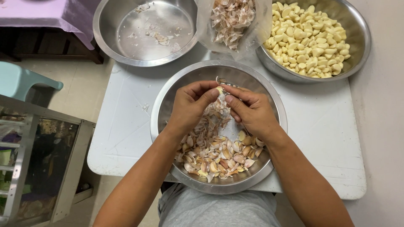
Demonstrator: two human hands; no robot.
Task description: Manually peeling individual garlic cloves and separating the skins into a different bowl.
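Pinching a single garlic clove [219, 89] between the fingertips of both hands, I hold it over the middle steel bowl [166, 97]. My left hand [191, 105] grips it from the left with thumb and forefinger closed on it, and my right hand [251, 111] meets it from the right, fingers bent and closed on the same clove and its loose papery skin. Under my hands lies a heap of unpeeled cloves and skins [219, 157], piled toward the near side of that bowl; my wrists hide part of it.

Three things stand along the far edge of the white table [122, 126]. At far left is a wide steel bowl [105, 25], almost bare, with a few skin scraps on its bottom. At far right a second steel bowl holds the peeled cloves [309, 40], pale and heaped. Between them a clear plastic bag [232, 21] full of dry skins sags against the rim of the right bowl and reaches close to the middle bowl.

Left of the table stand a pale green stool [21, 80] and a metal-framed glass cabinet [38, 164].
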